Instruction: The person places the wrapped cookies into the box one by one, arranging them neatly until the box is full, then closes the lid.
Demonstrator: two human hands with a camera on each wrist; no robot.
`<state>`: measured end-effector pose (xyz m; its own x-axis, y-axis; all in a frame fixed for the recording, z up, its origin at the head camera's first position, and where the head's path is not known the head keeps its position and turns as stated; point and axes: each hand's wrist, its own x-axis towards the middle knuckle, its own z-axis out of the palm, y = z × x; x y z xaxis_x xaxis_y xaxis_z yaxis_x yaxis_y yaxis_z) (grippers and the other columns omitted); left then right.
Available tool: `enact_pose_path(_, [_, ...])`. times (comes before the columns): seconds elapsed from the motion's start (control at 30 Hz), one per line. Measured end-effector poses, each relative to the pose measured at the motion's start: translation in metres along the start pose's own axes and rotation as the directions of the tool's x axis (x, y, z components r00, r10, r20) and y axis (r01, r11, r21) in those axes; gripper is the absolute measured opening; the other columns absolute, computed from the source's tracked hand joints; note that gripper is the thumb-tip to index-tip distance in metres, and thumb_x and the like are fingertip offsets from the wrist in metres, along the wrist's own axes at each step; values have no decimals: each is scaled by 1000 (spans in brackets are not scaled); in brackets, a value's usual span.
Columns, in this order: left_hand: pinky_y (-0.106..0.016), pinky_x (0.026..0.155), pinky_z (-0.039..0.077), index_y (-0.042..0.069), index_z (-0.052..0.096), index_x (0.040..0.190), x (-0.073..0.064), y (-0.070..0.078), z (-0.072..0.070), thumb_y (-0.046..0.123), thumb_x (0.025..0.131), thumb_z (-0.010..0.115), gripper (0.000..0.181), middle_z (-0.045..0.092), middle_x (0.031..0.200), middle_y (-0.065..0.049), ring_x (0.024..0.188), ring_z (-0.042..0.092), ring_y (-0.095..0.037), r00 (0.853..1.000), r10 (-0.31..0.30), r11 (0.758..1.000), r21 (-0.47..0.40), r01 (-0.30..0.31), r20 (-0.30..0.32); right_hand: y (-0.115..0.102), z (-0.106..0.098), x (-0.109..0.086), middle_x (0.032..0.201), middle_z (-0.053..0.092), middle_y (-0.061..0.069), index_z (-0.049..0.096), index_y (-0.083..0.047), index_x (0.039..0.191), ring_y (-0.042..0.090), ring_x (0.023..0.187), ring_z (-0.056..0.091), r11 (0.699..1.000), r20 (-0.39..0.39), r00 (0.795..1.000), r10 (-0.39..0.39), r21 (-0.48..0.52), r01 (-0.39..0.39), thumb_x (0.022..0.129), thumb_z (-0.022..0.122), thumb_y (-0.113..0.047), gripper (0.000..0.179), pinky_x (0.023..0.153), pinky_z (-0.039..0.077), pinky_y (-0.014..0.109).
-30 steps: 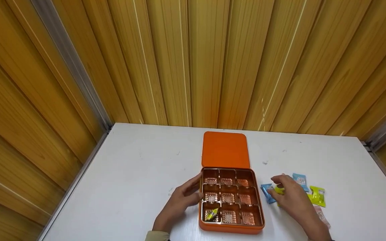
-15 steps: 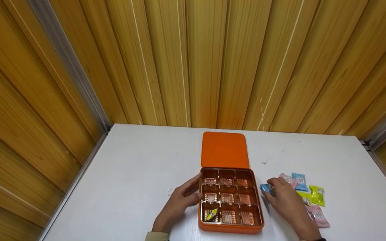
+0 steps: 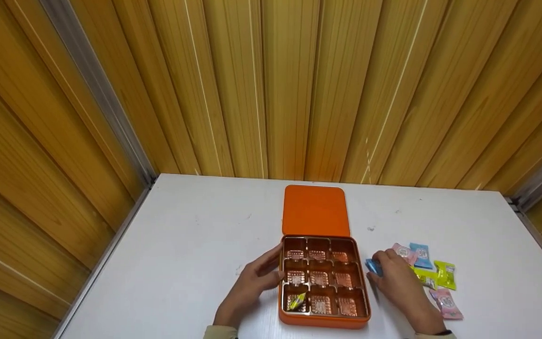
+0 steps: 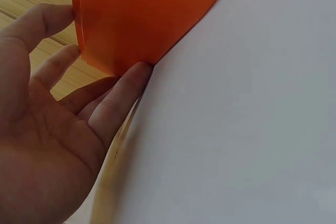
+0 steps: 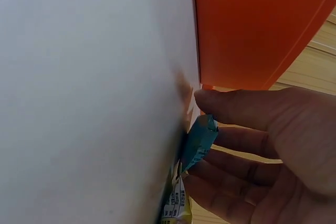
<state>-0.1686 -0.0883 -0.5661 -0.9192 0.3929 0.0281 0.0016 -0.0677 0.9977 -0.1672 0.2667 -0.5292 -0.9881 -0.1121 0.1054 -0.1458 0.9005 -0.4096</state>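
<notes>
An orange tin [image 3: 325, 322] with a divided tray lies open, its lid [image 3: 315, 211] folded back. One yellow-green wrapped packet [image 3: 298, 301] sits in the near left compartment. My left hand [image 3: 252, 282] rests against the tin's left side, thumb at the rim; in the left wrist view its fingers [image 4: 123, 98] touch the orange wall. Right of the tin, my right hand [image 3: 402, 285] is around a small blue packet [image 3: 373, 267] on the table. In the right wrist view this packet [image 5: 199, 141] lies between thumb and fingers, with a slight gap below the thumb.
Other packets lie right of my right hand: pink [image 3: 405, 253], blue [image 3: 421, 255], yellow-green [image 3: 446, 274], another yellow-green [image 3: 426, 278] and another pink [image 3: 447, 303]. The white table [image 3: 195, 245] meets wood-patterned walls [image 3: 294, 94] at the back and sides.
My right hand has shifted left and nearer, off the middle packets, and its fingers have drawn in around the blue packet beside the tin. The left hand and tin have stayed put.
</notes>
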Motion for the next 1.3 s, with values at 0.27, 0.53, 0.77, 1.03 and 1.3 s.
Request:
enact_pose_path(0.27, [-51,102,54,19,42,165,1,0,-1,16,105,66,65,46,163,-16,147,47,-36,1000,1,1000,3,-1,13,-1,1,1,96,59,12,69,5,103,27,84,62,1000,3,1000,13,-27,-13,85,87,-6,28,81,58,51])
enact_pose_path(0.53, [-49,103,54,20,43,164,0,-1,-1,15,104,67,65,46,162,-16,147,46,-36,1000,6,1000,-3,-6,8,-2,0,1,95,56,10,73,5,107,25,82,58,998,12,1000,25,-50,-25,86,87,-9,29,76,57,48])
enact_pose_path(0.77, [-48,102,55,21,44,164,1,0,-1,16,103,68,65,47,161,-16,146,48,-36,1000,-2,1000,-1,2,-4,-2,0,2,96,59,11,73,4,108,27,85,60,998,46,998,49,-36,-48,87,87,-7,28,81,57,51])
enact_pose_path(1.03, [-49,101,55,22,44,164,0,0,0,17,104,67,65,49,160,-16,145,49,-36,1000,3,1000,6,-3,3,0,0,2,96,61,12,66,4,106,27,86,62,998,24,998,64,3,-64,89,82,-5,25,83,58,52])
enact_pose_path(1.3, [-50,102,54,22,43,164,0,-1,-1,20,103,66,65,47,162,-13,148,44,-35,1000,1,1000,19,-1,6,2,-1,-1,99,63,15,66,5,107,28,84,64,999,-32,999,33,33,-32,87,77,0,24,80,58,51])
